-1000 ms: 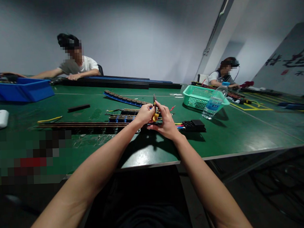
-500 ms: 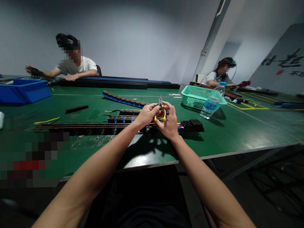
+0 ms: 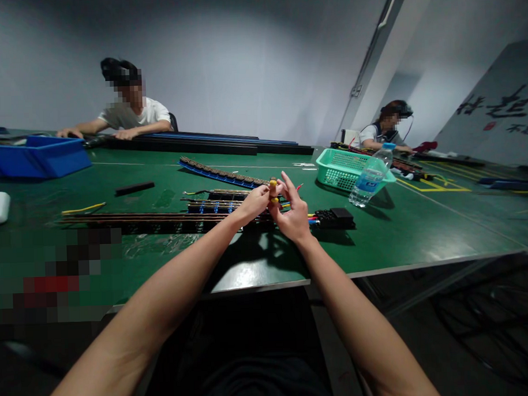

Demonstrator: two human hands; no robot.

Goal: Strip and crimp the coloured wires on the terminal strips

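Note:
My right hand (image 3: 293, 218) is closed round a small pair of pliers with yellow handles (image 3: 273, 189). The handles point up between both hands, and the jaws do not show. Right up against the pliers, my left hand (image 3: 253, 204) has its fingers pinched together; what they hold is hidden. A red wire end (image 3: 299, 187) sticks out beside my right fingers. Under my hands lies a long dark strip assembly with copper-coloured rails (image 3: 161, 219), ending at the right in a black connector block (image 3: 336, 218). Shorter blue-and-black rail pieces (image 3: 212, 204) lie just behind it.
A curved blue strip (image 3: 220, 172) lies farther back on the green table (image 3: 421, 227). A water bottle (image 3: 369, 180) stands by a green basket (image 3: 338, 169) to the right. At left are a blue bin (image 3: 37, 157) and a black bar (image 3: 134, 188). Two people sit across the table.
The pliers have turned in my right hand: their jaws pointed up before and are now out of sight. A red wire end now shows. The co-worker at left has lowered a hand to the table.

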